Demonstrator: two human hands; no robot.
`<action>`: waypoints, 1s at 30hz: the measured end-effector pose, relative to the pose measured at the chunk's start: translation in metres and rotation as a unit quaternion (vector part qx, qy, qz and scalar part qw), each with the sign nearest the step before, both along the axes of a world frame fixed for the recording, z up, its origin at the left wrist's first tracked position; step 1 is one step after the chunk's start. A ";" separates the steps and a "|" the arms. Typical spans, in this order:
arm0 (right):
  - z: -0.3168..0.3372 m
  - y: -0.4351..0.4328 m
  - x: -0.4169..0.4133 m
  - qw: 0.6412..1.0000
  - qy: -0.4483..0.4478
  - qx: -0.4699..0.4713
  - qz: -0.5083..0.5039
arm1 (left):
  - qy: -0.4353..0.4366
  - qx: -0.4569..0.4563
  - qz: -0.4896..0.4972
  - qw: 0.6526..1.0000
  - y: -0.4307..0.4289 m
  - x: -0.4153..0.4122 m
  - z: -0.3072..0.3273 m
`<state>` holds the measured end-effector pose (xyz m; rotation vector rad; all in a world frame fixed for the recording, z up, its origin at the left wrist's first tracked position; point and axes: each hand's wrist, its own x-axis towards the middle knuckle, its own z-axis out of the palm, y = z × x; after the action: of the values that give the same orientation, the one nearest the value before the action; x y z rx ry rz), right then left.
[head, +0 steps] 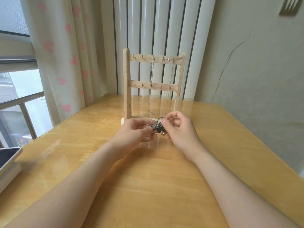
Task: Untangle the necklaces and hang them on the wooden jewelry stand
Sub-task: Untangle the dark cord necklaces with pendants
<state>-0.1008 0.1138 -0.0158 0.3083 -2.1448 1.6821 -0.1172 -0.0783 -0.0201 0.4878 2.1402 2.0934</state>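
A wooden jewelry stand rises at the back middle of the table, with two bars of small hooks. Two thin silver chains hang from hooks on its upper bar, right of centre. Just in front of the stand's base, a tangled clump of dark green cord necklace is held above the table between both hands. My left hand pinches its left side. My right hand pinches its top right with thumb and forefinger. How many necklaces are in the clump cannot be told.
The wooden table has a glossy top. A tablet on a white box lies at the left edge. A curtain with pink hearts and a window stand to the left, a wall to the right.
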 end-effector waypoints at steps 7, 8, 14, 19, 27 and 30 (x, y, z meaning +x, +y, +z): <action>0.000 0.005 -0.001 0.995 0.034 0.073 -0.058 | 0.043 0.011 0.017 0.999 0.001 0.001 0.000; 0.000 0.005 -0.001 0.990 0.059 0.112 -0.069 | 0.046 0.008 0.025 0.999 0.001 0.002 0.000; -0.004 -0.001 0.008 0.959 0.104 0.260 -0.028 | 0.047 -0.011 0.054 0.997 -0.001 0.005 0.004; -0.005 -0.002 0.001 0.969 0.119 0.216 -0.033 | 0.099 -0.059 0.064 0.991 -0.005 0.003 0.001; -0.006 0.001 0.001 0.976 0.075 0.205 -0.011 | 0.142 -0.098 0.081 0.982 -0.003 0.000 0.001; -0.004 0.001 0.002 0.977 0.082 0.198 -0.023 | 0.132 -0.097 0.065 0.984 -0.004 0.001 0.002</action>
<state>-0.0986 0.1151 -0.0195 0.4859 -2.3273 1.1493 -0.1164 -0.0820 -0.0178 0.6508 2.5564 1.9480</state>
